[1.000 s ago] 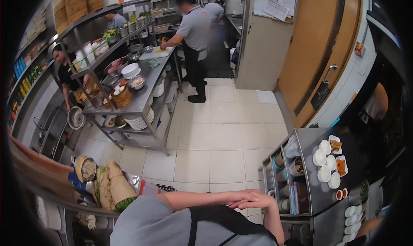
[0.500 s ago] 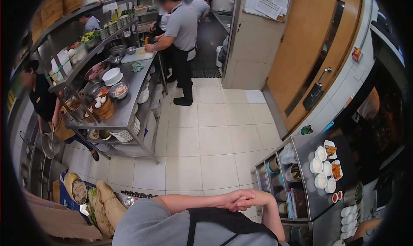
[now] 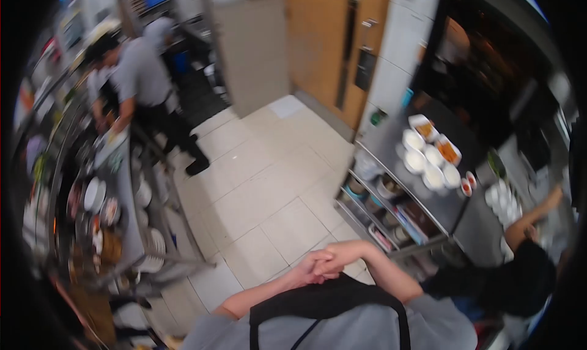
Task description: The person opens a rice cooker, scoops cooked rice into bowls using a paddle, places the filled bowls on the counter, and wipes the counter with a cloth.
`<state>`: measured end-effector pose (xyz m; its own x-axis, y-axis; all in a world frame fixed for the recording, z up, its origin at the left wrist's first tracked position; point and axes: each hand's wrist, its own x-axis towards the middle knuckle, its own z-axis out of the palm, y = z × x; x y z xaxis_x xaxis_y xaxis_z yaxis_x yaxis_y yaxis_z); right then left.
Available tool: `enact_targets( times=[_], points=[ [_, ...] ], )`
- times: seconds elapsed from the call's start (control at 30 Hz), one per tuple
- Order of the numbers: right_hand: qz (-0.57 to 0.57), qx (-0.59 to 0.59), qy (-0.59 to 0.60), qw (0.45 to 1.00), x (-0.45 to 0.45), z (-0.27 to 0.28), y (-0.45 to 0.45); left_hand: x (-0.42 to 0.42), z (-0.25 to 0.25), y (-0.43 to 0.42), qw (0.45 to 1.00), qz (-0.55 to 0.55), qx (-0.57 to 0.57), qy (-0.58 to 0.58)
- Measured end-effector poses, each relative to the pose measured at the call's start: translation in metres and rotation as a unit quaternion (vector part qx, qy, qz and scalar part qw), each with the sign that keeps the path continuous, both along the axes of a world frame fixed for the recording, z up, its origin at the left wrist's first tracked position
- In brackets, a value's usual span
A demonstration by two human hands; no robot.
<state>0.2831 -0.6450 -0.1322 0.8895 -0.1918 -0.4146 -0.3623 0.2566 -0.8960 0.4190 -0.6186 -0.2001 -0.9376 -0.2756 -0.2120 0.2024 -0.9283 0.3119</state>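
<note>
My left hand (image 3: 310,268) and my right hand (image 3: 336,256) are clasped in front of my black apron (image 3: 324,301). Their fingers are closed around each other, and I see no object in either one. Some fingertips are hidden in the clasp. Nearest to them, on the right, stands a steel counter (image 3: 391,151) with shelves of containers below. On its top are several white bowls (image 3: 433,177), a white dish of orange food (image 3: 448,152), another dish of browned food (image 3: 423,128) and two small cups of red sauce (image 3: 468,183).
A co-worker in a grey shirt (image 3: 147,74) stands at the steel prep table (image 3: 131,191) on the left, which holds bowls and plates. Another person in black (image 3: 501,276) reaches across the counter at right. Tiled floor (image 3: 257,185) runs up to a wooden door (image 3: 318,44).
My view has turned to the right, so the prep table slides left and the counter comes nearer the middle. A person in black has come into view at right. My hands remain clasped.
</note>
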Motion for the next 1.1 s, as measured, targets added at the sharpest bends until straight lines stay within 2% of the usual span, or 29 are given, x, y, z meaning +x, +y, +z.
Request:
enact_targets(
  times=[0.03, 0.07, 0.1, 0.13, 0.17, 0.33, 0.47, 0.57, 0.6, 0.63, 0.67, 0.73, 0.8, 0.87, 0.9, 0.97, 1.0, 1.07, 1.1],
  points=[
    [-0.003, 0.002, -0.030, 1.000, -0.004, 0.000, -0.002, -0.004, 0.001, -0.002, 0.999, -0.038, 0.003, -0.007],
    [-0.035, 0.005, -0.037, 0.999, -0.008, 0.001, -0.006, -0.007, 0.004, -0.003, 1.000, -0.004, 0.006, 0.008],
    [-0.005, -0.011, -0.054, 0.998, -0.010, 0.002, -0.012, -0.010, 0.005, -0.007, 0.999, 0.038, 0.008, 0.023],
    [0.032, -0.030, -0.070, 0.997, -0.012, 0.004, -0.018, -0.011, 0.004, -0.012, 1.000, 0.021, 0.008, 0.019],
    [0.020, -0.032, -0.073, 0.997, -0.013, 0.004, -0.023, -0.009, 0.002, -0.017, 1.000, 0.023, 0.007, 0.013],
    [0.043, -0.013, -0.102, 0.994, -0.024, -0.009, -0.050, -0.016, 0.000, -0.039, 0.997, 0.058, 0.022, -0.051],
    [0.035, 0.046, -0.138, 0.989, -0.050, -0.029, -0.076, -0.039, -0.007, -0.064, 0.996, 0.067, 0.040, -0.034],
    [-0.092, -0.083, -0.062, 0.990, -0.081, -0.045, -0.108, -0.065, 0.005, -0.097, 0.985, 0.095, 0.109, -0.090],
    [-0.151, -0.123, -0.024, 0.980, -0.094, -0.064, -0.119, -0.075, 0.008, -0.108, 0.978, 0.148, 0.116, -0.091],
    [-0.296, -0.195, -0.060, 0.933, -0.110, -0.088, -0.127, -0.083, 0.010, -0.117, 0.968, 0.200, 0.121, -0.093],
    [-0.433, -0.261, -0.094, 0.858, -0.128, -0.113, -0.135, -0.087, 0.011, -0.125, 0.967, 0.200, 0.122, -0.100],
    [-0.523, -0.398, 0.087, 0.749, -0.177, -0.145, -0.156, -0.094, 0.011, -0.138, 0.959, 0.211, 0.099, -0.163],
    [-0.484, -0.507, 0.268, 0.661, -0.221, -0.165, -0.183, -0.101, 0.007, -0.144, 0.956, 0.199, 0.113, -0.183],
    [-0.450, -0.530, 0.359, 0.623, -0.249, -0.172, -0.216, -0.110, 0.005, -0.153, 0.954, 0.186, 0.125, -0.199],
    [-0.451, -0.524, 0.361, 0.626, -0.260, -0.177, -0.233, -0.114, 0.004, -0.155, 0.956, 0.174, 0.127, -0.197],
    [-0.446, -0.530, 0.400, 0.600, -0.274, -0.190, -0.259, -0.122, 0.004, -0.160, 0.958, 0.160, 0.131, -0.199],
    [-0.447, -0.526, 0.400, 0.603, -0.274, -0.198, -0.260, -0.124, 0.006, -0.163, 0.961, 0.159, 0.117, -0.194],
    [-0.453, -0.568, 0.400, 0.558, -0.268, -0.200, -0.260, -0.126, 0.008, -0.168, 0.963, 0.157, 0.104, -0.194],
    [-0.451, -0.568, 0.384, 0.571, -0.261, -0.202, -0.247, -0.127, 0.008, -0.170, 0.962, 0.157, 0.106, -0.198]
  ],
)
